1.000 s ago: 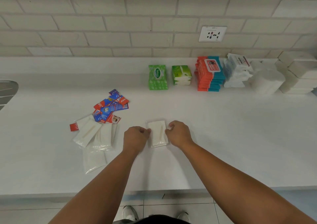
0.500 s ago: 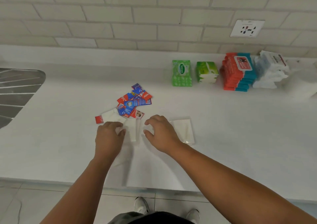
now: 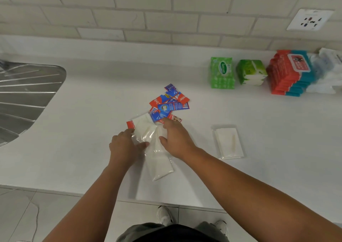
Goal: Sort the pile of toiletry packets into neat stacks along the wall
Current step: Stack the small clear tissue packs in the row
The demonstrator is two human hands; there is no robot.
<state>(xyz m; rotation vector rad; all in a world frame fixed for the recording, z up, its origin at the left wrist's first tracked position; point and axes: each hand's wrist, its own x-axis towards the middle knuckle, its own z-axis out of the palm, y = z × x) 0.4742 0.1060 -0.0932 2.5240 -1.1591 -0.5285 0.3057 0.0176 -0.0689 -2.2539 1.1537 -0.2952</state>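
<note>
Done: wipes stacks (image 3: 288, 73) line the far wall (image 3: 166, 19), right.
Remaining: I see toothpaste sachets (image 3: 169, 102) and clear packets (image 3: 159, 160) heaped on the counter (image 3: 74, 130).
Left hand (image 3: 125, 145): pinches clear packets.
Right hand (image 3: 175, 139): atop the heap; grasp I cannot tell.

Green Sanicare pack (image 3: 222, 73), white-speckled, white oval logo; right of it, green-and-white tissue packs (image 3: 251, 72), then red-and-teal wipes stack (image 3: 288, 78); left of it, nearer, red-and-blue toothpaste sachets (image 3: 169, 103) over clear packets (image 3: 159, 160), white inside; white counter (image 3: 92, 130); pale brick-pattern wall (image 3: 129, 10).

left hand (image 3: 125, 147) palm down | right hand (image 3: 177, 139) palm down, thumb spread
</note>
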